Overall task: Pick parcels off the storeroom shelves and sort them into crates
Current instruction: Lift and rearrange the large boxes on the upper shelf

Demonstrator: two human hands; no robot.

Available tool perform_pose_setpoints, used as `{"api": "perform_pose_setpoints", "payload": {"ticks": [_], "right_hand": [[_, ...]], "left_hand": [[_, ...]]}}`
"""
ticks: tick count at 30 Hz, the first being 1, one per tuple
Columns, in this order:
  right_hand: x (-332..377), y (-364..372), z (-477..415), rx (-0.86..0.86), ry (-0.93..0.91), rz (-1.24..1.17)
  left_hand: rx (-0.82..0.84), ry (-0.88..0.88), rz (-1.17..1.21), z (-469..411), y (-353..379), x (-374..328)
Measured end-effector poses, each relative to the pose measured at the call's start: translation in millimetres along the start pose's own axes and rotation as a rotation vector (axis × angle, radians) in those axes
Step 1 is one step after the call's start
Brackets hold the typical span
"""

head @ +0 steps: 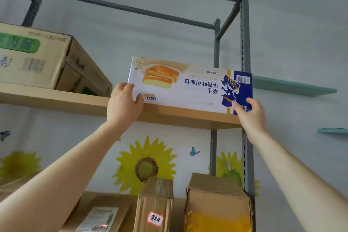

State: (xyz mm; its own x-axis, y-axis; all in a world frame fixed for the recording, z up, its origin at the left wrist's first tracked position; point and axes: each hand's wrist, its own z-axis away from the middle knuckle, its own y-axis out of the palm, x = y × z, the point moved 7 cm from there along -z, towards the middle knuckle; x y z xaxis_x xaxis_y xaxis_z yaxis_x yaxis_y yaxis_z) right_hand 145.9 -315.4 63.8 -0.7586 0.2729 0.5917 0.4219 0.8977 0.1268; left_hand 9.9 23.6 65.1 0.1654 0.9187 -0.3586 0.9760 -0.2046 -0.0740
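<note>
1. Target: the bread box point(188, 84) stands on its long edge on the upper shelf board point(178, 117), printed face toward me, print upside down.
2. Long axis: it runs from 9 o'clock to 3 o'clock, with the right end a little lower. Both ends are within reach, one hand at each.
3. Left hand point(123, 103): it grips the 9 o'clock end. The fingers point(123, 85) curl round the end edge and the thumb lies on the front face.
4. Right hand point(248, 113): it pinches the corner at 4 o'clock. The thumb is on the blue face. The fingers behind the box are hidden, so I cannot tell how far they wrap.
5. Judgement: the box is held but not yet off the board. I would draw it straight toward 6 o'clock, keeping the axis level so that neither end drags.
6. Clearances: a carton point(37, 56) sits on the same board at 9 o'clock, well apart from the box. The steel frame point(244, 43) upright stands just behind the right end.
7. Surface: the board's front edge is bare wood-tone, and the box base rests on it.
8. Room: brown parcels point(156, 205) stand on the shelf below, at 6 o'clock. The wall point(145, 165) carries sunflower decals. No crate is in view.
</note>
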Motion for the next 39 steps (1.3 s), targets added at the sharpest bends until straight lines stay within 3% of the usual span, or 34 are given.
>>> {"api": "perform_pose_setpoints", "payload": {"ticks": [4, 10, 13, 17, 20, 26, 30, 35, 39], "right_hand": [[-26.3, 5.8, -25.3, -0.053, 0.064, 0.107], [-43.5, 4.1, -26.6, -0.06, 0.058, 0.051], [-28.5, -5.6, -25.7, -0.1, -0.057, -0.004], [-3.3, -14.4, -29.5, 0.034, -0.086, -0.582], [20.5, -16.1, -36.2, 0.099, -0.152, -0.748], [52.8, -28.7, -56.9, -0.016, -0.163, -0.681], [72.8, -27.7, -70.2, -0.001, -0.185, -0.658], [77.7, -28.0, -83.2, -0.096, -0.182, -0.569], [64.4, -10.4, -80.6, -0.032, -0.078, -0.447]], "left_hand": [[0.034, -0.128, -0.376, -19.8, 22.9, 15.4], [-0.038, -0.15, -0.33, -28.3, 25.6, 24.8], [-0.161, -0.15, -0.098, -24.9, 15.8, 22.7], [-0.221, -0.218, 0.694, -40.1, -0.1, 22.8], [-0.234, -0.246, 0.985, -57.6, -11.8, 17.9], [-0.285, 0.011, 0.674, -78.6, -43.6, 4.1], [-0.173, -0.041, 0.724, -96.2, -43.8, 4.2], [-0.296, -0.16, 0.637, -101.2, -50.5, 14.9], [-0.104, -0.131, 0.671, -97.6, -27.4, 9.1]]}}
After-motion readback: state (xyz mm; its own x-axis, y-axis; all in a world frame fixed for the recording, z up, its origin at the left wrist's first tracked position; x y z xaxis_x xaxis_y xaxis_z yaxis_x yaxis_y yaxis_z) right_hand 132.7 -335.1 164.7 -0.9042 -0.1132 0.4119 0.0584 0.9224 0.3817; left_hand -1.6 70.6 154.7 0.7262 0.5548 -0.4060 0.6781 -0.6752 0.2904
